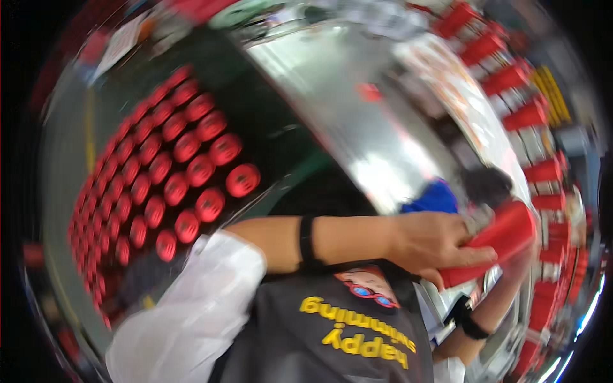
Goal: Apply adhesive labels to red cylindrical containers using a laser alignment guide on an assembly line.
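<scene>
The picture is motion-blurred. My left hand (440,246) reaches across my body to the right, its fingers wrapped around a red container (504,236) that lies tilted. A black band sits on that forearm above a white sleeve. My right forearm rises from the lower right with a black wrist strap. My right hand (522,265) is mostly hidden behind the red container, so its grip is unclear.
A crate of several red-capped bottles (172,172) stands at the left. A shiny steel surface (345,108) runs through the middle. A curved line of red containers (530,118) follows the right side. A blue object (435,198) and a dark one (486,184) lie just beyond my hands.
</scene>
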`<state>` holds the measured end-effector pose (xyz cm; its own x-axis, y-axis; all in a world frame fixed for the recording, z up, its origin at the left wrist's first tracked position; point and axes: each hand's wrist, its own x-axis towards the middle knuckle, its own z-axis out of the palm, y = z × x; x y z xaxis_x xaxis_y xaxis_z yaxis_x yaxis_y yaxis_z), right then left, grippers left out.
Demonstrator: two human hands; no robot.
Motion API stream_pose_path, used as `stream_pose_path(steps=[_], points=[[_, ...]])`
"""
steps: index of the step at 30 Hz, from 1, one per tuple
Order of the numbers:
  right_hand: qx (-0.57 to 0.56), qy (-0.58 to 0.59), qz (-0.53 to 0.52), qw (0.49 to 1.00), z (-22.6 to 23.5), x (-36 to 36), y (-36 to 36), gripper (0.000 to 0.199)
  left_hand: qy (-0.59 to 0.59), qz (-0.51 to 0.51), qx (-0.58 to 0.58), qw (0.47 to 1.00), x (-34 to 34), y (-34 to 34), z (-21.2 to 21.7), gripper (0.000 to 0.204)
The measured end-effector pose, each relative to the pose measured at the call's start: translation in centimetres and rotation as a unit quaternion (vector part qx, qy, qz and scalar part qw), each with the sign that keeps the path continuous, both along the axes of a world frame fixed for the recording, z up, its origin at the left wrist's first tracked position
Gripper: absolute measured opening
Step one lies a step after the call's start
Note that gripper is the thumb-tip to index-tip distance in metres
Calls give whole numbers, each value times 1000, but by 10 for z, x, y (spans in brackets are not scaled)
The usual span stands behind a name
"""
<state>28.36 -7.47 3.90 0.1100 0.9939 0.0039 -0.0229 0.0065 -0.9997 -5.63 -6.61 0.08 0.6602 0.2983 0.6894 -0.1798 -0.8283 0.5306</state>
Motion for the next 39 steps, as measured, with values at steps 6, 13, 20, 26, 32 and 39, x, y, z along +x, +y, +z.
stream_pose_path(steps=[6, 13, 20, 26, 32, 39], points=[[-67, 98, -143, 983, -25, -85, 10, 49, 55, 92, 12, 994, 19, 26, -9, 99], [-5, 67, -147, 987, -24, -101, 11, 49, 73, 32, -1, 997, 14, 44, -4, 95], [32, 60, -180, 981, -21, -108, 0, 45, 78, -4, -23, 997, 9, 51, -20, 104], [-39, -49, -141, 988, -32, -114, -49, 56, 171, 3, -32, 985, -2, 56, -23, 117], [21, -157, -90, 983, -17, -131, -70, 53, 198, 34, -45, 979, 0, 40, -20, 112], [76, -209, -67, 973, -23, -127, -83, 51, 195, 133, 37, 971, 8, 28, -17, 108]])
